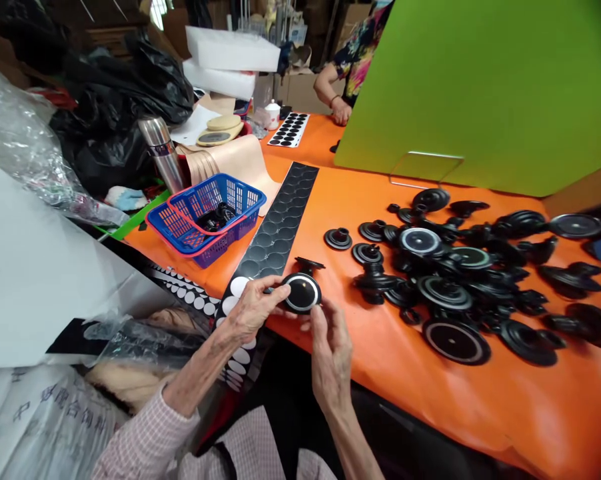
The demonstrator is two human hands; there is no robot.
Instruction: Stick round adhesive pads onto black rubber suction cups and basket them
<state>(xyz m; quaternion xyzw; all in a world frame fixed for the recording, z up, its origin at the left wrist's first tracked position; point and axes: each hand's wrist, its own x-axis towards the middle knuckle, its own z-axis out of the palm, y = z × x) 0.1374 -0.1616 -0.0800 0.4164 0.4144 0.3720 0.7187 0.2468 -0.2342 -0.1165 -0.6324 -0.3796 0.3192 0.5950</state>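
While the left hand (250, 313) and right hand (330, 353) grip a round black rubber mount (302, 293) by its rim, fingers (319, 323) curled closed on it above the orange counter (380, 373), more black mounts (460, 280) lie heaped to the right; a blue plastic basket (205, 217) stands farther left.

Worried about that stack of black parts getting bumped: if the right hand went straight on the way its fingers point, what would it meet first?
The round black disc with a silver ring that the left hand holds. It sits just ahead of the right hand, whose fingers may already touch its rim; depth is hard to judge from this view.
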